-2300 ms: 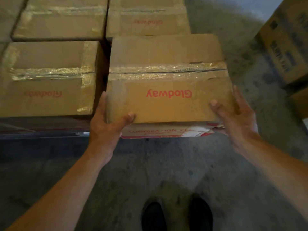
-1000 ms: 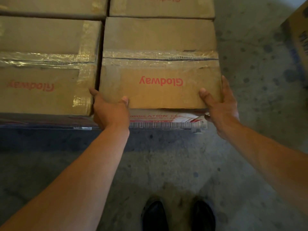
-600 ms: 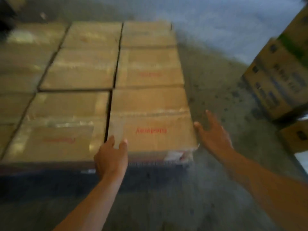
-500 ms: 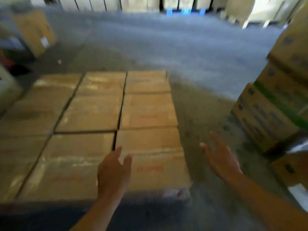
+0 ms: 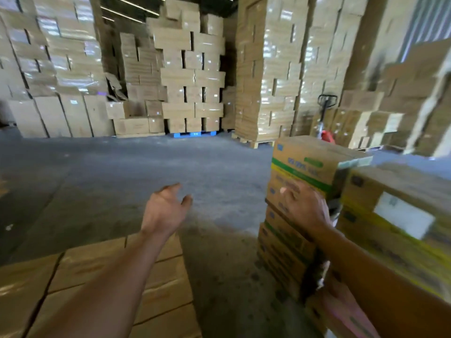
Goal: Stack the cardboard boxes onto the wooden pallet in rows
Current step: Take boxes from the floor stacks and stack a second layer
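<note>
- Plain cardboard boxes [image 5: 97, 276]: laid flat in close rows at the lower left, tops level, sides touching. What they rest on is hidden.
- Left hand [image 5: 166, 211]: held in the air beyond the far edge of those rows and above the concrete floor [image 5: 146, 167]. The palm is turned inward and the fingers are loosely extended. It holds nothing and touches nothing.
- Right hand [image 5: 305, 208]: laid against the near face of the top printed carton [image 5: 305, 164], close to that carton's right corner. The fingers are spread straight on the cardboard, not curled round an edge. Motion blur hides the thumb.
- Top printed carton: it carries green and yellow bands and sits upright on a column of like cartons, to the right of the plain boxes and across a strip of bare floor.
- Labelled carton [image 5: 402, 215]: stands just beside that column, on its right, with a white label facing the camera.
- Pallet truck [image 5: 325, 118]: stands upright behind the column, its base red.
- Blue pallet [image 5: 192, 134]: lies under a tall carton stack [image 5: 190, 69] at the far wall.
</note>
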Tool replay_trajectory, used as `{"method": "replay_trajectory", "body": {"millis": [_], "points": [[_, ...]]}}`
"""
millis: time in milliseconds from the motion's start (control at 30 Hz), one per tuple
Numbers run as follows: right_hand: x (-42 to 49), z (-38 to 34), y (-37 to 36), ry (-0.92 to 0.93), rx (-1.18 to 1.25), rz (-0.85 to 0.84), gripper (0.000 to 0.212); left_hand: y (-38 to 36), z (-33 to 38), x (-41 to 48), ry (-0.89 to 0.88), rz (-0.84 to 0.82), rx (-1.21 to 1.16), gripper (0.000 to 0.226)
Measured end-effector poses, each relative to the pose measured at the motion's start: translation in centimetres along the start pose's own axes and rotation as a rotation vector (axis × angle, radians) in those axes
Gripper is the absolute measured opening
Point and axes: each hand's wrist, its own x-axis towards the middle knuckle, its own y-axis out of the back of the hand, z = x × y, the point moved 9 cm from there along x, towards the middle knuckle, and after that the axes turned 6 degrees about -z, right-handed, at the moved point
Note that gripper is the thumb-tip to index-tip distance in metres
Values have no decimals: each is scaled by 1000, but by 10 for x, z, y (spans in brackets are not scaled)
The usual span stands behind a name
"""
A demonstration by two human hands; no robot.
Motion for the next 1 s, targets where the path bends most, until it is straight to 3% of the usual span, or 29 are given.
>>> {"method": "replay_trajectory", "body": {"millis": [167,400,600,1000], "points": [[13,36,86,-97,42,171,38,-19,111,43,-179,-33,-164,52],[71,98,122,-193,5,267,35,-98,212,106,-348,-100,-265,59],[170,157,110,-227,31,300,49,-184,259,186,-421,-147,-253,55],[362,252,66,-334,-5,224,65,-308,320,374,-398,-234,-254,73]]}}
